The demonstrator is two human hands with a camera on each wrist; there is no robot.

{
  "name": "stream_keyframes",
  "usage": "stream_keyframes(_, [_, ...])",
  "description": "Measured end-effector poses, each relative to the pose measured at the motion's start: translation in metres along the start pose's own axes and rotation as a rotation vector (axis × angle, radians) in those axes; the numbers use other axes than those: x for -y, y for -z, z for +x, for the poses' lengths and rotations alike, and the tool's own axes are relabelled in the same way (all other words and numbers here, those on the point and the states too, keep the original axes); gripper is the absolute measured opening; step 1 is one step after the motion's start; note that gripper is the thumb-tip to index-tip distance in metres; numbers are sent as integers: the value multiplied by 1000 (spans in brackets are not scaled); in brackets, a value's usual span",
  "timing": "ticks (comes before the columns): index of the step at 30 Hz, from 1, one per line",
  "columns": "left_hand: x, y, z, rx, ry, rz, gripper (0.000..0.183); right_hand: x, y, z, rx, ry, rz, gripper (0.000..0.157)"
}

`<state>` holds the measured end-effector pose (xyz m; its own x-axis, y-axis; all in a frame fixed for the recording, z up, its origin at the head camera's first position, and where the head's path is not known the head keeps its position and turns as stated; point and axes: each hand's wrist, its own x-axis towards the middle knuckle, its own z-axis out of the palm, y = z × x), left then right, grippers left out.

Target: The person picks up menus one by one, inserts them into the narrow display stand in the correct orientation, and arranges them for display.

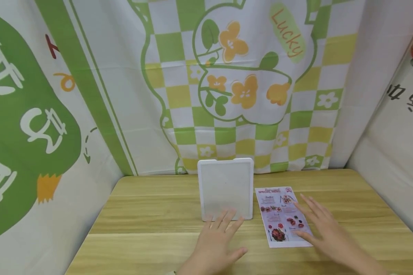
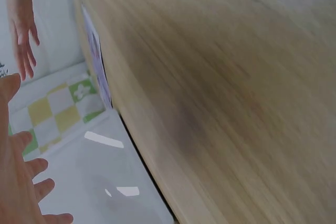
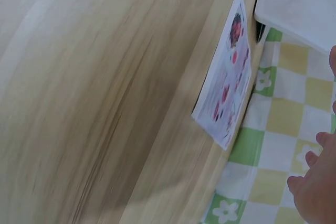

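Note:
A white rectangular frame with a pale, glossy panel (image 1: 226, 187) stands upright on the wooden table (image 1: 151, 214). In front of its lower edge is my left hand (image 1: 215, 240), fingers spread and holding nothing. To the frame's right, a printed menu sheet (image 1: 273, 219) lies on the table, headed "SPECIAL MENU" with food pictures. My right hand (image 1: 327, 233) hovers over the sheet's right side with fingers extended, and the left wrist view shows that hand (image 2: 22, 35) apart from the tabletop. In the right wrist view the menu (image 3: 226, 82) is seen at a slant.
Behind the table hangs a checkered green, yellow and white cloth (image 1: 179, 95) with flowers and the word "Lucky". Printed white cloth walls flank it, the left one bearing a large green shape (image 1: 27, 114). The frame stands near the table's back edge.

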<state>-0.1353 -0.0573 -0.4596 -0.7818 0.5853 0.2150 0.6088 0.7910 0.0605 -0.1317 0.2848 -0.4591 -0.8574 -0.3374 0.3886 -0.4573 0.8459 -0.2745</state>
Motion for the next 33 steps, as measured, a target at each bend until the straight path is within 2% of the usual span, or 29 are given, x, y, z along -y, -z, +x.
stream_keyframes(6, [-12, -8, 12, 16, -48, -100, 72, -13, 3, -3, 22, 7, 59, 78])
stream_keyframes(14, [-17, -17, 26, 22, -72, -144, 71, -28, 4, -10, 34, 24, 136, 73])
stream_keyframes(22, [-20, -26, 40, 52, -94, -141, 66, -39, -4, -12, 19, 68, 95, 69])
stream_keyframes(29, [-23, -35, 54, 107, -113, -146, 65, -47, -12, -13, 15, 97, 91, 66])
stream_keyframes(33, [-24, -40, 62, 103, -120, -173, 63, -51, -15, -11, 20, 110, 81, 61])
